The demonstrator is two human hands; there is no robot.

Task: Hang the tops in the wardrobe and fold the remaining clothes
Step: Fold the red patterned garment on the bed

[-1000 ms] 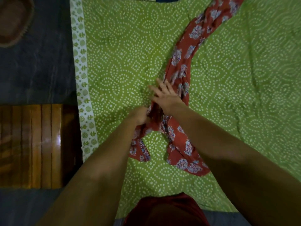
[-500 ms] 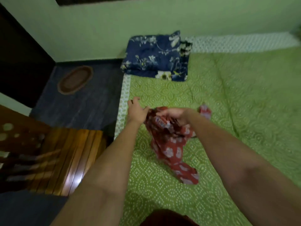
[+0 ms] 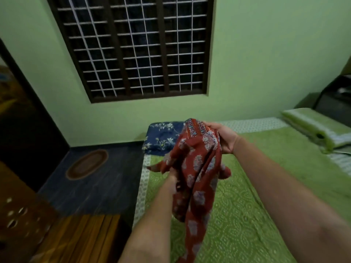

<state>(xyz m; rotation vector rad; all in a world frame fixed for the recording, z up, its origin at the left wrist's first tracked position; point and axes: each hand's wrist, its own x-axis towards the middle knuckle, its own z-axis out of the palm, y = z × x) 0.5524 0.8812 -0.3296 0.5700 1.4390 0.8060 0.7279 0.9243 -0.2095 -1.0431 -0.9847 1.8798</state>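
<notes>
Red printed garment (image 3: 197, 168) bunched and lifted clear of the bed (image 3: 256, 215), tail hanging down toward it; not hung, not folded. Right hand (image 3: 224, 137) clamped on the top edge, left hand (image 3: 171, 177) gripping lower down, partly buried in cloth. Judged early stage: no hanger or wardrobe interior in sight (dark door at left, unclear). Count: one red garment, one folded blue floral piece (image 3: 161, 137) at the bed corner, one pillow (image 3: 313, 126), one oval mat (image 3: 87, 164), one barred window (image 3: 133, 46).

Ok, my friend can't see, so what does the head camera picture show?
Two hands hold up a red flowery cloth over a green bed: the right hand grips its top, the left hand its middle. Behind are folded blue fabric and a barred window.
</notes>
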